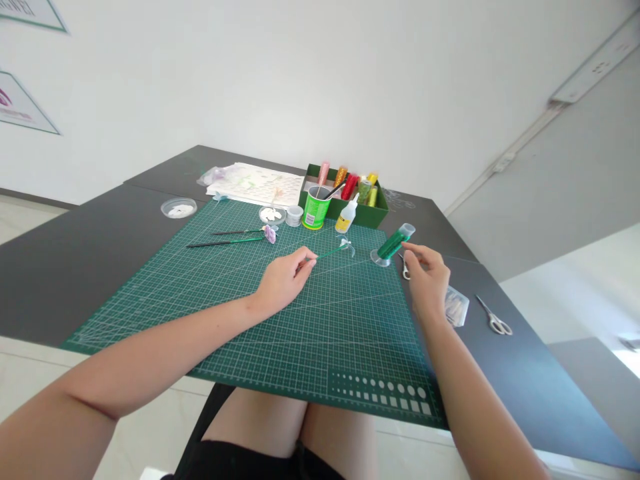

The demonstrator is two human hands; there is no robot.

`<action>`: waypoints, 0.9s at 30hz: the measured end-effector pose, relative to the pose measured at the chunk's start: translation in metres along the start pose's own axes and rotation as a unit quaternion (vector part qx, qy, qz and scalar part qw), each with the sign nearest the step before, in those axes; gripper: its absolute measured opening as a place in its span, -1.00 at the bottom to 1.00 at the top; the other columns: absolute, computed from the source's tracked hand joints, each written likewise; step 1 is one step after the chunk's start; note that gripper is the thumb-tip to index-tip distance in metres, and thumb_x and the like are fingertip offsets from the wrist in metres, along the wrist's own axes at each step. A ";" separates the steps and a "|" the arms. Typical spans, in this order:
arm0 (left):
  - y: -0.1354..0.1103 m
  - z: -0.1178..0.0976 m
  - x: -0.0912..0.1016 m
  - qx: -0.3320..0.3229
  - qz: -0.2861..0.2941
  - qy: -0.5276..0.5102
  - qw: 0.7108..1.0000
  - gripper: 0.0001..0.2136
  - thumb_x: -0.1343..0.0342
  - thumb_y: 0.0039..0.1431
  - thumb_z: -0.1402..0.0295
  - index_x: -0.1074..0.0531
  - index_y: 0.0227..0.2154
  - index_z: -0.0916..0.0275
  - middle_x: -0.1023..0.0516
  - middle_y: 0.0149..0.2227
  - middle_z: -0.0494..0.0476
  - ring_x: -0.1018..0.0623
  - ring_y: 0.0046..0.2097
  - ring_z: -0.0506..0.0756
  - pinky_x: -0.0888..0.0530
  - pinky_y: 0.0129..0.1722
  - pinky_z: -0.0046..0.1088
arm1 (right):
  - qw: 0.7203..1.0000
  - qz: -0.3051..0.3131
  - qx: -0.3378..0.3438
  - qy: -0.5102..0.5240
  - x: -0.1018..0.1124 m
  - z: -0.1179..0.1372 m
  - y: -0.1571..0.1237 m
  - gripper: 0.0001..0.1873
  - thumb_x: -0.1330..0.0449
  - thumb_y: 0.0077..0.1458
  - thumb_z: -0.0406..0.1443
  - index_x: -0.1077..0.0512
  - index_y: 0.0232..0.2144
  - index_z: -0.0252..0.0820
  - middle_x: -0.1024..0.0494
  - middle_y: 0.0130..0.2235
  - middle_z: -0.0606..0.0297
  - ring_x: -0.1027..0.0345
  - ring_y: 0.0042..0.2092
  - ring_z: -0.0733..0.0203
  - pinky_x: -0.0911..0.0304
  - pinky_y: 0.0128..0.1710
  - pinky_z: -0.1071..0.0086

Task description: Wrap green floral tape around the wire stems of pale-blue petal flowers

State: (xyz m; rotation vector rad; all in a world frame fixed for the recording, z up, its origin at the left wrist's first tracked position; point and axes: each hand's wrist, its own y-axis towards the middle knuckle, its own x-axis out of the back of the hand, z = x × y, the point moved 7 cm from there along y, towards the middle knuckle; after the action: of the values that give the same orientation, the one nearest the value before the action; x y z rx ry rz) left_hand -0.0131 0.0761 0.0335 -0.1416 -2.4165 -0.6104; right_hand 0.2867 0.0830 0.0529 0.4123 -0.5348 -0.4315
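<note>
Between the pinched fingers of my left hand [286, 280] is a thin green stem [330, 253], held above the cutting mat. A small white flower [345, 243] with pale translucent petals is at the stem's far tip. My right hand [429, 277] has thumb and index finger brought together at the right side of a spool of green thread [393, 245]. The spool is tilted, with clear flanges at both ends. Whether the fingertips touch the spool or pinch a thread from it, I cannot tell. Small scissors [405, 269] lie partly hidden behind my right hand.
On the green cutting mat [280, 347] lie two dark stems, one with a purple flower [270, 233]. Beyond are a dish of white pieces [271, 215], a green can [316, 210], a glue bottle [347, 215] and a box of thread spools [373, 217]. Scissors [495, 320] lie right.
</note>
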 end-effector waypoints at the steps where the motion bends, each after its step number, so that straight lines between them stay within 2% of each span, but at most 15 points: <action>1: -0.001 -0.001 -0.002 -0.008 0.007 -0.004 1.000 -0.84 -0.01 0.41 0.30 -0.47 -0.19 0.20 -0.41 -0.55 -0.11 -0.38 -0.54 0.00 -0.22 -0.45 -0.49 | 0.999 -0.034 0.023 -0.015 0.003 0.006 -0.003 -0.67 -0.19 0.22 -0.12 -0.62 -0.11 -0.15 -0.51 -0.02 0.06 -0.41 -0.19 0.11 -0.36 -0.30 0.25; 3: -0.002 -0.004 -0.005 -0.025 0.022 -0.011 0.999 -0.84 -0.01 0.42 0.29 -0.47 -0.17 0.20 -0.41 -0.55 -0.12 -0.38 -0.54 0.00 -0.23 -0.46 -0.49 | 0.996 -0.060 0.057 -0.014 0.003 0.021 -0.010 -0.74 -0.24 0.20 -0.15 -0.64 -0.17 -0.11 -0.51 0.01 0.06 -0.43 0.00 0.00 -0.40 -0.13 0.15; 7: -0.007 -0.010 -0.007 -0.049 0.044 -0.021 0.998 -0.82 -0.01 0.42 0.27 -0.48 -0.17 0.20 -0.43 -0.54 -0.11 -0.40 -0.53 -0.01 -0.25 -0.45 -0.50 | 0.992 0.086 0.094 0.022 -0.021 0.047 -0.023 -0.78 -0.22 0.26 -0.16 -0.65 -0.16 -0.03 -0.55 0.05 0.11 -0.38 0.17 -0.03 -0.26 0.20 0.00; 10: -0.008 -0.013 -0.007 -0.056 0.051 -0.039 0.996 -0.81 0.00 0.42 0.26 -0.48 -0.18 0.19 -0.42 -0.54 -0.10 -0.38 -0.52 -0.01 -0.26 -0.44 -0.50 | 0.980 0.180 0.062 0.053 -0.036 0.045 -0.029 -0.77 -0.26 0.22 -0.14 -0.63 -0.12 -0.02 -0.54 0.12 0.14 -0.35 0.22 -0.05 -0.18 0.28 -0.02; 12: -0.009 -0.013 -0.008 -0.046 0.056 -0.070 0.995 -0.81 0.00 0.41 0.25 -0.47 -0.19 0.20 -0.38 -0.55 -0.10 -0.36 -0.53 -0.01 -0.26 -0.44 -0.49 | 0.970 0.222 0.021 0.101 -0.044 0.036 -0.031 -0.66 -0.22 0.21 -0.16 -0.56 0.02 0.00 -0.52 0.18 0.18 -0.33 0.26 -0.03 -0.19 0.30 0.00; 15: -0.009 -0.010 -0.011 -0.017 0.056 -0.144 0.988 -0.81 -0.03 0.39 0.22 -0.46 -0.22 0.20 -0.29 -0.55 -0.10 -0.30 -0.52 -0.01 -0.25 -0.46 -0.49 | 0.947 0.256 -0.031 0.194 -0.058 0.025 -0.037 -0.45 -0.03 0.20 -0.25 -0.40 0.23 0.00 -0.43 0.30 0.24 -0.23 0.36 0.05 -0.14 0.36 0.05; 18: -0.009 -0.008 -0.014 0.009 0.047 -0.213 0.976 -0.79 -0.06 0.36 0.18 -0.46 -0.23 0.21 -0.21 -0.55 -0.11 -0.24 -0.52 -0.02 -0.24 -0.47 -0.49 | 0.925 0.293 -0.051 0.235 -0.076 0.027 -0.049 -0.37 -0.05 0.14 -0.24 -0.36 0.27 -0.02 -0.43 0.31 0.24 -0.21 0.37 0.08 -0.10 0.39 0.07; 20: -0.008 -0.006 -0.016 0.023 0.047 -0.241 0.969 -0.78 -0.07 0.35 0.17 -0.45 -0.23 0.22 -0.19 -0.55 -0.12 -0.22 -0.51 -0.02 -0.22 -0.48 -0.49 | 0.895 0.371 -0.061 0.242 -0.090 0.037 -0.062 -0.42 -0.16 0.14 -0.18 -0.41 0.22 -0.01 -0.57 0.15 0.19 -0.37 0.26 0.04 -0.21 0.30 0.05; 22: -0.007 -0.004 -0.017 0.032 0.046 -0.248 0.967 -0.78 -0.07 0.35 0.17 -0.44 -0.24 0.22 -0.19 -0.55 -0.12 -0.21 -0.51 -0.02 -0.21 -0.47 -0.49 | 0.859 0.453 -0.070 0.230 -0.099 0.046 -0.075 -0.55 -0.27 0.15 -0.10 -0.53 0.07 -0.06 -0.68 -0.19 0.21 -0.56 -0.04 0.06 -0.39 0.09 0.11; 23: -0.006 -0.002 -0.017 0.034 0.042 -0.246 0.968 -0.79 -0.07 0.34 0.18 -0.44 -0.24 0.22 -0.20 -0.55 -0.12 -0.22 -0.51 -0.02 -0.21 -0.47 -0.49 | 0.849 0.475 -0.075 0.219 -0.098 0.049 -0.078 -0.62 -0.29 0.16 -0.06 -0.59 -0.05 -0.11 -0.64 -0.37 0.27 -0.57 -0.24 0.12 -0.43 -0.06 0.17; 25: -0.003 0.003 -0.016 0.038 0.037 -0.234 0.971 -0.80 -0.07 0.34 0.19 -0.44 -0.25 0.22 -0.20 -0.55 -0.12 -0.22 -0.50 -0.01 -0.20 -0.47 -0.48 | 0.857 0.463 -0.088 0.209 -0.087 0.049 -0.072 -0.62 -0.27 0.20 0.03 -0.61 -0.31 -0.17 -0.41 -0.63 0.41 -0.34 -0.55 0.27 -0.37 -0.34 0.29; 27: 0.000 0.007 -0.015 0.041 0.041 -0.213 0.975 -0.81 -0.06 0.34 0.21 -0.44 -0.26 0.22 -0.19 -0.56 -0.12 -0.22 -0.50 -0.01 -0.20 -0.46 -0.48 | 0.885 0.393 -0.097 0.228 -0.066 0.044 -0.054 -0.54 -0.26 0.19 0.09 -0.56 -0.45 -0.16 -0.20 -0.71 0.50 -0.08 -0.65 0.35 -0.20 -0.51 0.35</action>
State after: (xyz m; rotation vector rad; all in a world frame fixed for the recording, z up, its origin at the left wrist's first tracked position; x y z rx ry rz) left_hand -0.0052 0.0798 0.0194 -0.3688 -2.8272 -0.4765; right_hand 0.1957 0.0588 0.0353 0.0687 -0.1593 0.3963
